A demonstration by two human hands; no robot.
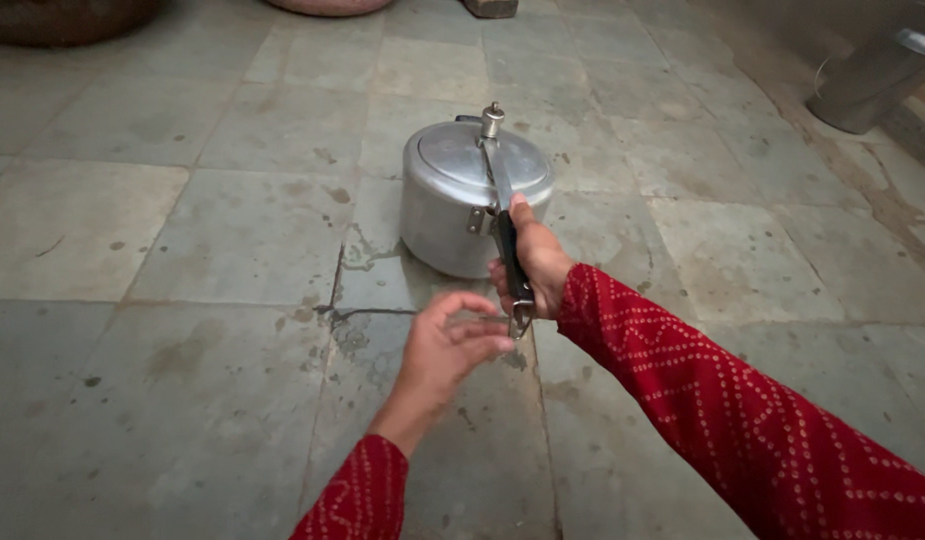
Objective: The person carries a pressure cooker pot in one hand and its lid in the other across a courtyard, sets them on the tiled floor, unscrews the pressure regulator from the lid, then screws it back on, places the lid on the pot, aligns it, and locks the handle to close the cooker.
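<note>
Right hand (pixel 536 262) clenched, left hand (pixel 445 343) apparently open, fingers curled.

One pressure cooker (pixel 463 200), two hands (both red-sleeved), one steel vessel (pixel 878 70).

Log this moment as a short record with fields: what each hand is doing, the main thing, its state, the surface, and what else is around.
right hand: wrapped around the black handle of the pressure cooker
left hand: open, fingers curled, at the handle's near end
cooker state: upright on the floor, lid on, weight knob on top
surface: grey stone tile floor, stained, cracked
nearby: metal vessel at top right
sleeves: red, white-dotted
</note>
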